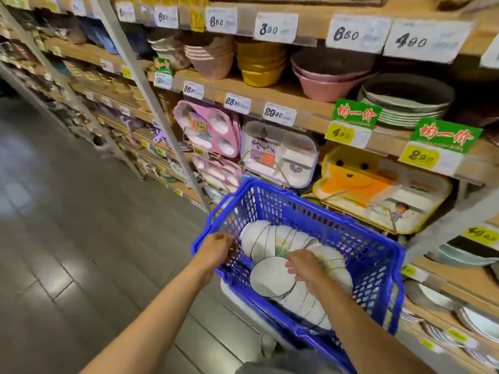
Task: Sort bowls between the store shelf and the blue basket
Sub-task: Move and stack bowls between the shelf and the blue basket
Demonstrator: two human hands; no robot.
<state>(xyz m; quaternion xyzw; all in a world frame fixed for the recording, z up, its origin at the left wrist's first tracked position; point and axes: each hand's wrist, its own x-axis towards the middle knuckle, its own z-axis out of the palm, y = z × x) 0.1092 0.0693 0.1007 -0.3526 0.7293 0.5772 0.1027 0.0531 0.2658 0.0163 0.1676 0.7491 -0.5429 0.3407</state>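
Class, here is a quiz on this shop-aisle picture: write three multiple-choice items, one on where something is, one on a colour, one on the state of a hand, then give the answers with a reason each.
1. Where do the white bowls lie?
A. on the floor
B. in the basket
C. on the top shelf

2. What colour is the basket?
A. blue
B. red
C. green

3. What is the right hand doing?
A. hanging empty at the side
B. pointing at a price tag
C. resting on a row of bowls in the basket

Answers:
1 B, the bowls lie on their sides inside its mesh walls.
2 A, its rim and walls are blue.
3 C, its fingers touch the near bowls, while the left hand is at the basket's rim.
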